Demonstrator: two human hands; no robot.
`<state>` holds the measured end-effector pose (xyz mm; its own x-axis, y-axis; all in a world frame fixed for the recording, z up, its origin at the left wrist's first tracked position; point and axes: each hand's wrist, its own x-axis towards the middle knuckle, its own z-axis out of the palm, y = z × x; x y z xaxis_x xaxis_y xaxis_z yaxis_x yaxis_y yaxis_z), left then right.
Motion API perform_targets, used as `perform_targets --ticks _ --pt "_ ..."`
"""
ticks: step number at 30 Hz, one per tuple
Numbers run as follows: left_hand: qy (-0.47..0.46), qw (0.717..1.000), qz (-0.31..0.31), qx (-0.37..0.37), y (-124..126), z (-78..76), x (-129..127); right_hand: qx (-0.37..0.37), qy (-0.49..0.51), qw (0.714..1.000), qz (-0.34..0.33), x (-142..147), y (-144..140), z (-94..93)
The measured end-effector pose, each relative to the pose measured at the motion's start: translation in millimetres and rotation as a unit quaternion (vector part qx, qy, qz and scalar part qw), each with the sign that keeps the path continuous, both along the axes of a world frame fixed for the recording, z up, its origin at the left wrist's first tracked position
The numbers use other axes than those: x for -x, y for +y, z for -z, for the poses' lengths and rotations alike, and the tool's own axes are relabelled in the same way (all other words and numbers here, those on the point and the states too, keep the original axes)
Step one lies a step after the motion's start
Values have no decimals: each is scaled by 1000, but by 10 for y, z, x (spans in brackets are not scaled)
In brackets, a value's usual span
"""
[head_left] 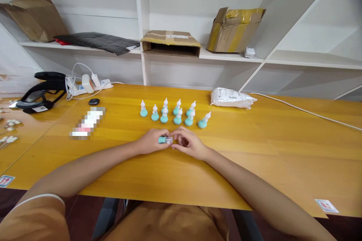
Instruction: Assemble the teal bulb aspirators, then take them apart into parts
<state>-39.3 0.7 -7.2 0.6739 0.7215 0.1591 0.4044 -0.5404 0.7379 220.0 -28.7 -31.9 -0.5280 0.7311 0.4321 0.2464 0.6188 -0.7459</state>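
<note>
My left hand point(151, 141) is closed around a nasal aspirator point(162, 140) with a teal squeeze bulb and a clear tip, held sideways just above the table. Most of its bulb is hidden in the palm. From the other side, my right hand point(190, 144) curls its thumb and fingertips about the clear end. Whether every fingertip touches it is hard to see. Just beyond both hands stand several similar aspirators point(177, 119) with teal bulbs and whitish pointed tips, upright in two loose rows. One aspirator point(203, 123) at the right end leans slightly.
On the wooden table point(240, 150), a white plastic parcel point(233, 98) lies back right. To the left are a blurred-out item point(87, 123), a small black case point(94, 101), a black headset point(42, 92) and a power strip point(104, 84). Cardboard boxes point(171, 38) sit on the shelf.
</note>
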Motion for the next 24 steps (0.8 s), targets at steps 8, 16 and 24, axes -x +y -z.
perform_targets --ticks 8,16,24 --pt "11 998 -13 -62 -23 40 -6 -97 -4 995 5 81 -19 -21" --pt "1 993 -31 -113 -12 85 -32 -92 -11 995 43 96 -17 -54" --pt "-37 990 -26 -134 -32 12 -9 -106 -19 991 83 68 17 -16"
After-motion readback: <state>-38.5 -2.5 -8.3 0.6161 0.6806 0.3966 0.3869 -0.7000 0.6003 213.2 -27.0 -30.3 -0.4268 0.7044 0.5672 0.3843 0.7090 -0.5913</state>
